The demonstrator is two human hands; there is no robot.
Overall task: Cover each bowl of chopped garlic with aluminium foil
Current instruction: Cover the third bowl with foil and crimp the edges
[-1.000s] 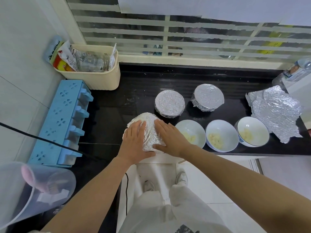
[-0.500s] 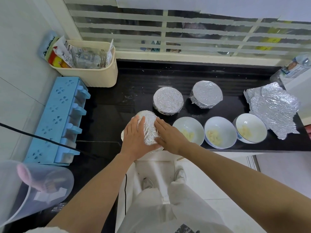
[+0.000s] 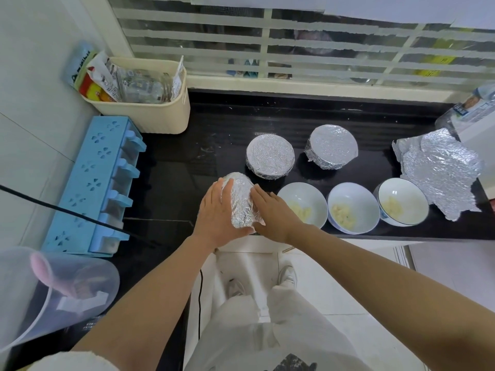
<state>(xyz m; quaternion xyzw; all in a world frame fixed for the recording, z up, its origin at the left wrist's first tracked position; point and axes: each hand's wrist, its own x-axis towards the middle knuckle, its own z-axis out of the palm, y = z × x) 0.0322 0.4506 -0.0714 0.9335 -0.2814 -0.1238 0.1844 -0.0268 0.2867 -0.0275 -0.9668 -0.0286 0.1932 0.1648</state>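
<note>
Your hands have drawn closer together since a second ago; the foil flap that stuck out on the left no longer shows, and it seems to be pressed down under your left hand [image 3: 214, 212]. That hand lies flat on the left side of the wrapped bowl [image 3: 241, 202], fingers straight; your right hand [image 3: 273, 214] lies the same way on the right side. Neither hand curls round anything; they only press the foil between them.

The wrapped bowl sits near the front of the counter [image 3: 187, 167], just left of three open bowls of garlic. Two covered bowls [image 3: 270, 156] stand behind it, and spare foil [image 3: 442, 175] lies at the far right.

Mind a few things from here. Press too hard and you could tear the thin foil on the rim, or skid the bowl on the glossy counter towards the front edge, which is close. Your right wrist hangs just beside the nearest open bowl [image 3: 308, 191]; a careless sweep could knock it, and that row also sits close to the edge. If you let go before the foil is crimped under the rim, it may spring loose.

As for writing, the packets in the basket [image 3: 160, 116] and the bottle [image 3: 471, 108] at the right carry printed labels; none of it is sharp enough to read.
</note>
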